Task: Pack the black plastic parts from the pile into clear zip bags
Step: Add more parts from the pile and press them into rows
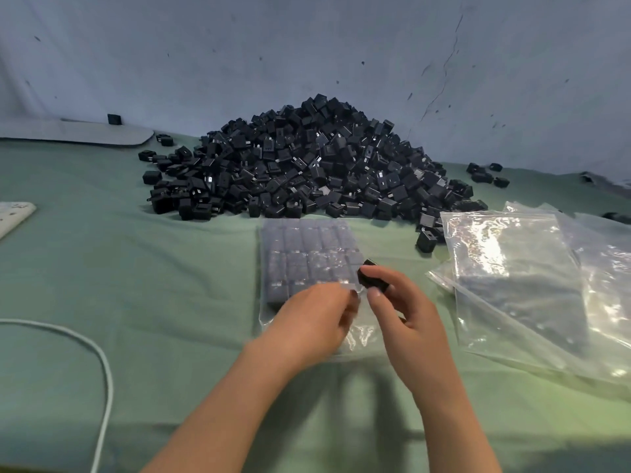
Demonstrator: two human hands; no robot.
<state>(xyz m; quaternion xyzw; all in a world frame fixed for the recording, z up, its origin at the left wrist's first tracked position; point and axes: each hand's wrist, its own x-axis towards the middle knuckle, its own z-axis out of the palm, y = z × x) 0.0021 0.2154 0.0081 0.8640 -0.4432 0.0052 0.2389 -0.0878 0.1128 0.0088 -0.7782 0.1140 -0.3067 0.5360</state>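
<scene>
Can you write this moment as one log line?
step: filling bag | right hand: holds black part at zip bag edge | left hand: on bag's near end, grip blurred | pile: behind bag | spare bags: right

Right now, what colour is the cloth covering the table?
Muted green; the cloth shows best in the head view.

Wall: pale blue-grey painted wall [307,46], dark-specked, with a thin dark crack [444,66] on its right part.
Surface: wrinkled green cloth [153,285] reaching the wall.
Back left: flat grey rounded board [85,131] at the wall's foot.
Left edge: white plastic power strip [13,213]; thin white cable [102,363] curving over the cloth.
Light: soft, brightest at lower right.
</scene>
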